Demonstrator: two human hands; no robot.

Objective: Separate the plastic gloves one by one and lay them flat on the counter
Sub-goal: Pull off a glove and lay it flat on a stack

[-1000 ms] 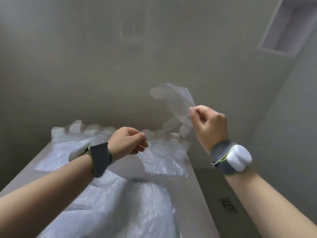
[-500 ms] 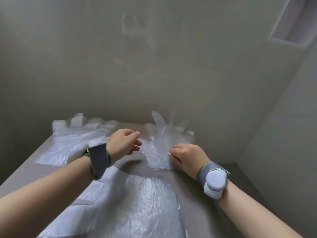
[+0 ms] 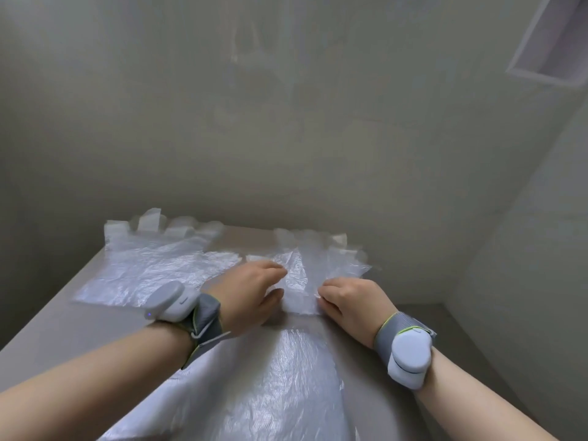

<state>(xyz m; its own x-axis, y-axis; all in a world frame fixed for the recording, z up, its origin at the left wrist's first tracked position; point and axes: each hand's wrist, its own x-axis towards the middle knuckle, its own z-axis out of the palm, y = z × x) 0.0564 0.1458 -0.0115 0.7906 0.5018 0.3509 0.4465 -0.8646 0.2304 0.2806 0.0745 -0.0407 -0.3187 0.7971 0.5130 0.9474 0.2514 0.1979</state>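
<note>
The glove (image 3: 313, 268), in the air a second ago, now lies at the far right of the counter (image 3: 63, 329) — the right hand (image 3: 353, 300) curls its fingers on the cuff, the left hand (image 3: 251, 294) touches it with fingers apart — only smoothing seems left

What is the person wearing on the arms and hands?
No sleeves; the left hand and right hand wear nothing. Grey fabric bands with yellow-green edging wrap the left wrist and right wrist, each carrying a rounded white device; the left device shows a small blue light.
</note>
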